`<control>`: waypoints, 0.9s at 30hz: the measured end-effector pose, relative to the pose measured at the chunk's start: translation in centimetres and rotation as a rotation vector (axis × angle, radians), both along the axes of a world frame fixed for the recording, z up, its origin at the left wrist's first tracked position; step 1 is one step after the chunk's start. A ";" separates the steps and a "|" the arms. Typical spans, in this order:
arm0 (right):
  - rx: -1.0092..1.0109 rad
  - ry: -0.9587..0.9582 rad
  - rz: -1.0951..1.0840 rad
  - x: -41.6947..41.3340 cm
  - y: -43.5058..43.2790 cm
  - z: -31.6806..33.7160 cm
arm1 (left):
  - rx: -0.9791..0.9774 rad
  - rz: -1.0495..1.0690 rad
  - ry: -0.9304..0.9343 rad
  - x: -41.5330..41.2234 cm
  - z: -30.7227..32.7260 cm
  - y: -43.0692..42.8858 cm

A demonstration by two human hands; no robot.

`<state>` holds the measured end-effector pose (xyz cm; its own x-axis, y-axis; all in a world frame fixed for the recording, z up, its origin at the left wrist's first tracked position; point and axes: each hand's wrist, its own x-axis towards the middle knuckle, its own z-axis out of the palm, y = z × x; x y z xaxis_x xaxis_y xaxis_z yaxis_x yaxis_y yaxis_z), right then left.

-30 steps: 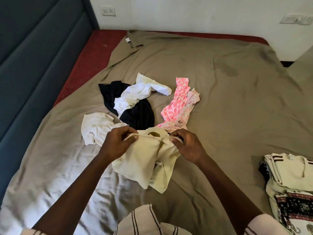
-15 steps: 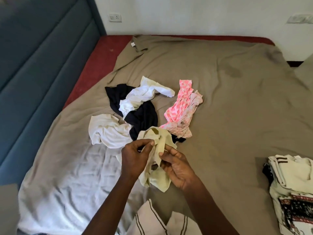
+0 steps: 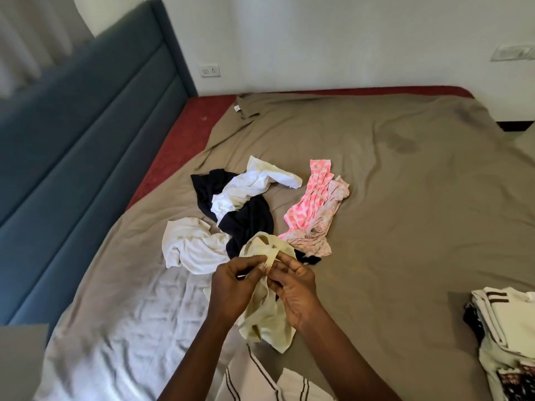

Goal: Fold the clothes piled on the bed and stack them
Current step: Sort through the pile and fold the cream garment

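A wrinkled olive-brown bedsheet (image 3: 405,198) covers the bed, with a strip of red mattress (image 3: 179,134) bare along its left edge and a padded blue headboard (image 3: 86,140) beyond that. A wall socket (image 3: 210,70) sits on the white wall behind.

Loose clothes lie in the middle of the sheet: a black garment (image 3: 249,224) with a crumpled white garment (image 3: 252,186) draped across it, a second white garment (image 3: 191,250) just to the left, and a pink patterned piece (image 3: 312,195) touching a pale floral piece (image 3: 318,235) on the right. At the right edge of the view a stack of folded clothes (image 3: 509,328) rests on the sheet, well apart from the pile. Striped cloth (image 3: 254,380) shows at the bottom edge.

Nothing blocks the hands. Both are raised close together in front of the pile, holding a pale yellow garment (image 3: 266,316) that hangs bunched below them. The left hand (image 3: 231,287) pinches a narrow band of it between thumb and forefinger – the other fingers curl underneath. The right hand (image 3: 295,287) grips the same band from the other side, fingers bent around the fabric.
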<state>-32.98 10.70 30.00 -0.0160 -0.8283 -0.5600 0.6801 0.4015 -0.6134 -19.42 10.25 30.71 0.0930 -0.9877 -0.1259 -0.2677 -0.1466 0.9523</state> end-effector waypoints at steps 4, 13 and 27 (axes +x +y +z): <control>-0.004 0.055 0.013 -0.6 -0.7 0.6 | -0.048 0.020 -0.034 -0.1 0.2 -0.8; -0.063 0.262 0.060 -1.4 -2.5 0.1 | -0.035 -0.051 -0.142 -0.2 1.4 -2.5; -0.124 0.412 0.095 -1.8 -2.7 -0.2 | 0.043 0.021 -0.111 -1.2 1.2 -2.8</control>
